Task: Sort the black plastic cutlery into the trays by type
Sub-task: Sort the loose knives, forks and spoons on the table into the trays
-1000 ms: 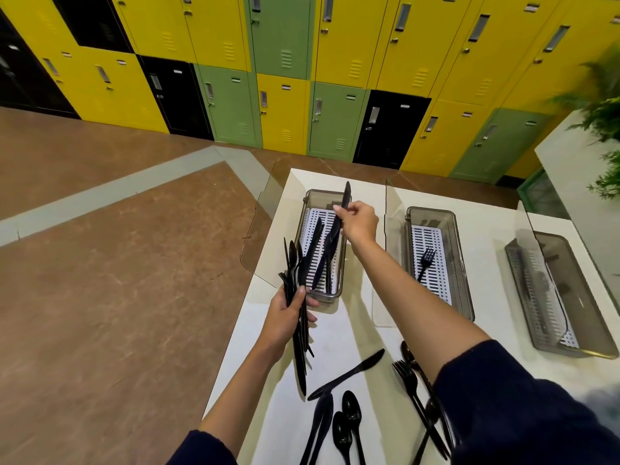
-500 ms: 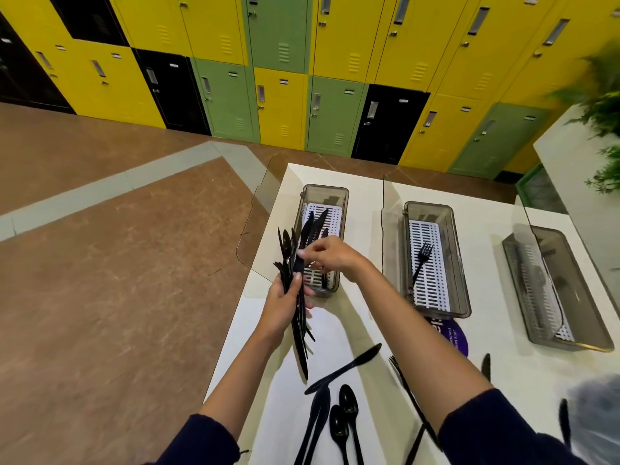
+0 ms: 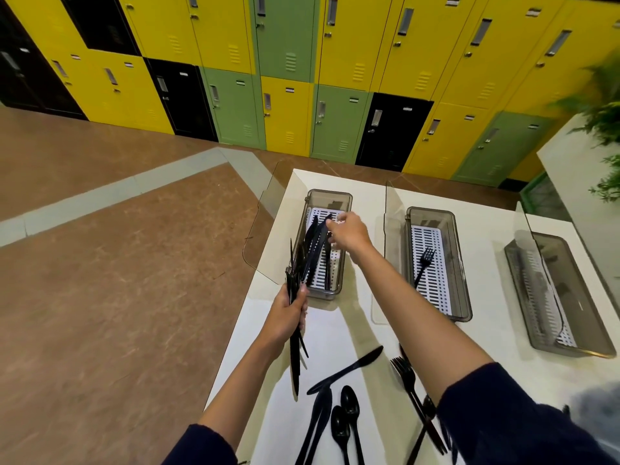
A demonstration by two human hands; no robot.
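Knives (image 3: pixel 294 281) in a bunch are gripped by the left hand (image 3: pixel 288 313) and fan up toward 12 o'clock, over the near end of the left tray (image 3: pixel 330 199). One knife (image 3: pixel 317 243) is pinched at its top end by the right hand (image 3: pixel 349 231), above that tray's white grid. At 3 o'clock of it, the middle tray (image 3: pixel 431 212) is seen with one fork (image 3: pixel 423 265) inside. The table (image 3: pixel 496 330) edge is just beside the left hand at 9 o'clock. Loose cutlery (image 3: pixel 349 406) is spread at 6 o'clock.
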